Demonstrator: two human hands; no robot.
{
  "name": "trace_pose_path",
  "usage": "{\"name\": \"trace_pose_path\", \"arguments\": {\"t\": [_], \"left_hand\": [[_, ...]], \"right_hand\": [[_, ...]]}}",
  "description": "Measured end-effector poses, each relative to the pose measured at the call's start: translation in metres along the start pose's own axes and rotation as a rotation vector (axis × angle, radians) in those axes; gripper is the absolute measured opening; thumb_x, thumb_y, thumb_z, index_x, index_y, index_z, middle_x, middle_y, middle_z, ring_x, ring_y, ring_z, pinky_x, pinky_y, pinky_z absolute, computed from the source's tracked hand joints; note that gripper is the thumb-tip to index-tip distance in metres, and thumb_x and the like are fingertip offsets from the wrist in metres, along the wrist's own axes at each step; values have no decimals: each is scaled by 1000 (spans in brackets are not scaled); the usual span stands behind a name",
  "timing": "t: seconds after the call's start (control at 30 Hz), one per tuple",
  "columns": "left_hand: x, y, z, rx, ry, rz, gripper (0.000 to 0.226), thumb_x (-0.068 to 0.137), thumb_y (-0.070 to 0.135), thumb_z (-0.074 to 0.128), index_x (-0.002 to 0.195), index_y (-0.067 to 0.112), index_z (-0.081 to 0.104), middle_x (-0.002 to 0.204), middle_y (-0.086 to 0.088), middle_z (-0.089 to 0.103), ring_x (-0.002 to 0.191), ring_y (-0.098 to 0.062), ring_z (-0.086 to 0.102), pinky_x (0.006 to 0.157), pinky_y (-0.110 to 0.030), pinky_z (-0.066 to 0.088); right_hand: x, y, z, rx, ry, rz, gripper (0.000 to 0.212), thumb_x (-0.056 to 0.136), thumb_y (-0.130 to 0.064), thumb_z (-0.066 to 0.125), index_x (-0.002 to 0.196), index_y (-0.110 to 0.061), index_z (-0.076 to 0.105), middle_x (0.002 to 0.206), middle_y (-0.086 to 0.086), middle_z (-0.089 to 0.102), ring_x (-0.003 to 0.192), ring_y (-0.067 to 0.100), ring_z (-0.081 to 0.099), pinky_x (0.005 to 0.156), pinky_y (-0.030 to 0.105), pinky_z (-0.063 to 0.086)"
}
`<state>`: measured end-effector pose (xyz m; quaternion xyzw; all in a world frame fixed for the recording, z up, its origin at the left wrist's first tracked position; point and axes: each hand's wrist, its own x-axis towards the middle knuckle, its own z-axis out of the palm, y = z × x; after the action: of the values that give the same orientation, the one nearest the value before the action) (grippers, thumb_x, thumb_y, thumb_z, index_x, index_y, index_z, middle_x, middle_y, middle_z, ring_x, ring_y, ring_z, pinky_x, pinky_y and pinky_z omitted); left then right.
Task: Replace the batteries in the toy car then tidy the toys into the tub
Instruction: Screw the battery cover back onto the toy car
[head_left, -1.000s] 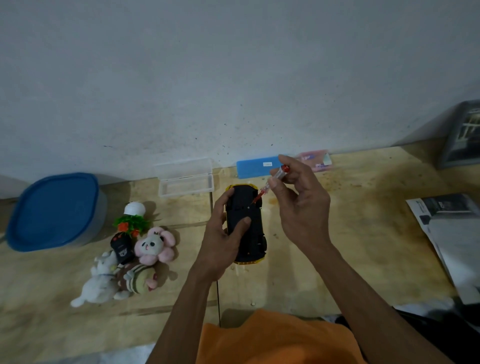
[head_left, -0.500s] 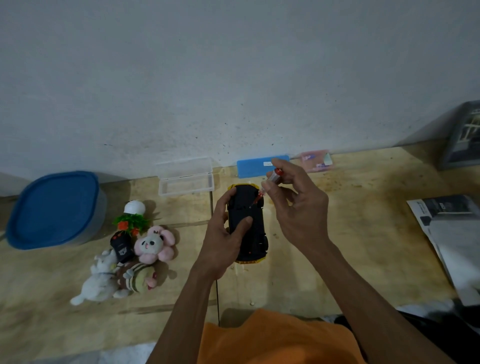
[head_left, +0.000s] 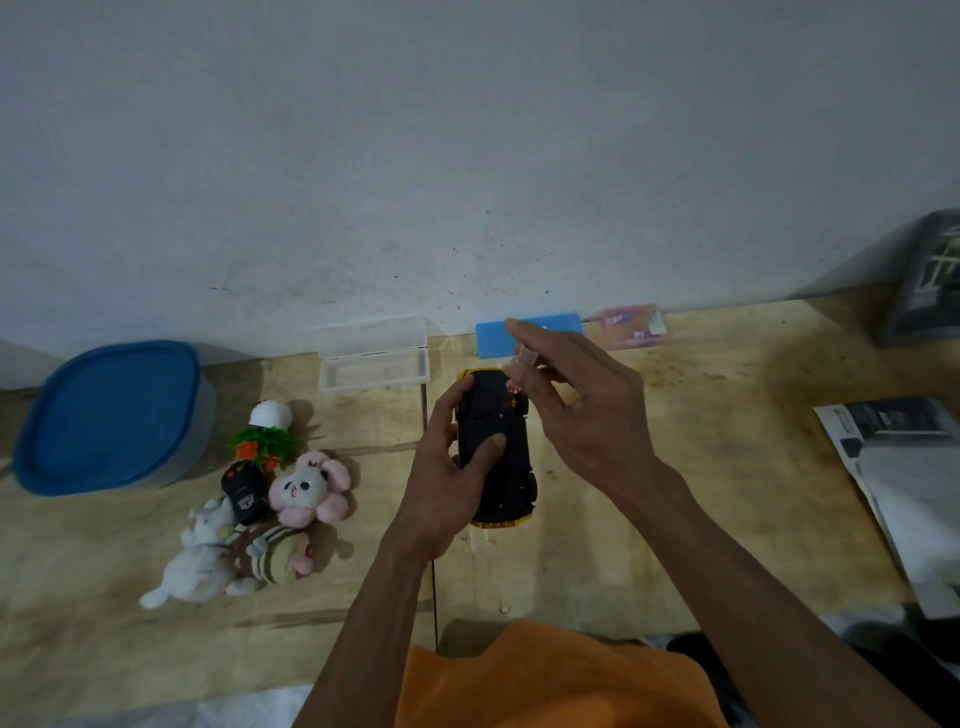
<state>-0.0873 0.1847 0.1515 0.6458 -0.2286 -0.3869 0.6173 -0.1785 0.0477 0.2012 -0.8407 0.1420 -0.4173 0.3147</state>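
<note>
Now the right hand (head_left: 587, 410) has twisted the small screwdriver (head_left: 524, 361), blurred, over the upturned toy car (head_left: 498, 452), gripped by the left hand (head_left: 447, 467); tub (head_left: 111, 415) sits far left of it: likely unscrewing.

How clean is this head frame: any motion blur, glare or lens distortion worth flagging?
Head view: right hand and the screwdriver smear with motion blur; left hand and toy car stay sharper; dim, soft lighting with no glare; wide-angle bending curves the table's back edge.
</note>
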Motion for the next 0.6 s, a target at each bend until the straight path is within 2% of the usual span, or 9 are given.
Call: {"name": "trace_pose_path", "arguments": {"t": [0.1,0.23,0.37,0.5,0.6], "left_hand": [[0,0,0,-8,8,-12,63,96,7,64,144,41,41,135,11,54,108,-4,66,78,-34,62],[1,-1,-2,-5,16,-15,63,96,7,64,144,42,42,136,10,53,110,-4,65,78,-31,61],[1,0,-2,-21,19,-11,64,96,5,64,145,38,41,135,14,53,108,-2,66,76,-31,61],[1,1,-3,-20,28,-7,63,96,2,63,145,36,41,130,18,54,105,2,66,76,-29,61],[1,0,-5,-12,30,7,64,96,3,63,145,37,41,136,15,52,108,0,64,77,-31,61]], "right_hand": [[2,-2,-1,55,-31,18,36,94,-3,63,130,-2,61,117,7,70,100,13,70,86,21,57],[7,0,1,27,21,4,33,88,-6,74,121,-2,68,98,8,73,85,17,69,74,27,60],[6,-1,2,33,20,17,30,92,-8,68,122,-2,67,106,8,73,90,14,72,77,27,61],[8,1,4,15,42,17,28,90,-8,73,117,-4,70,96,9,71,83,16,68,71,28,60],[7,1,3,24,-9,-4,31,95,-6,64,125,-3,65,110,10,70,94,14,68,78,22,59]]}}
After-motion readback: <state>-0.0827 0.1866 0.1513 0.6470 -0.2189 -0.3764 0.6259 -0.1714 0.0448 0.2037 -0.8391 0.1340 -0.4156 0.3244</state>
